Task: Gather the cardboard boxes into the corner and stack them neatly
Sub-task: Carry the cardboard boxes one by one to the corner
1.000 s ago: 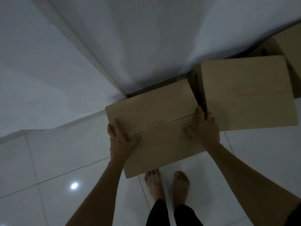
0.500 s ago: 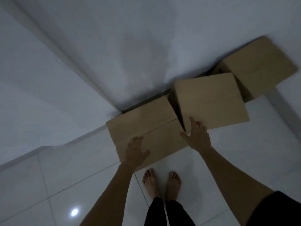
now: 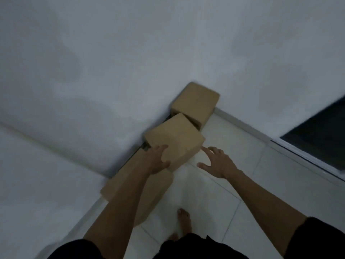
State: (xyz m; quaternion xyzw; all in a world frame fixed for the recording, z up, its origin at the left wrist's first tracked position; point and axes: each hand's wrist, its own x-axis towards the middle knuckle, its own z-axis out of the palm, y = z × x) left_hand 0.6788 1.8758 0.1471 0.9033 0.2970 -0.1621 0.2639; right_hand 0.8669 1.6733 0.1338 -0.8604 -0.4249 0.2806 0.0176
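Observation:
Three brown cardboard boxes stand in a row along the white wall on the tiled floor. The near box [image 3: 128, 186] lies in the corner, partly hidden under my left forearm. The middle box [image 3: 175, 139] stands beyond it, and the far box [image 3: 196, 103] sits behind that against the wall. My left hand [image 3: 158, 159] rests on the middle box's near left edge, fingers curled over it. My right hand [image 3: 218, 161] hovers with fingers spread just right of that box, apart from it.
White walls meet in a corner at the left. A dark doorway or mat [image 3: 321, 133] lies at the right with a pale sill. My bare foot [image 3: 184, 221] stands on the white floor tiles [image 3: 233, 146] below the hands.
Both hands left the near box and moved to the middle box. The view swung right and pulled back, so the boxes look smaller and the dark opening at the right came into view.

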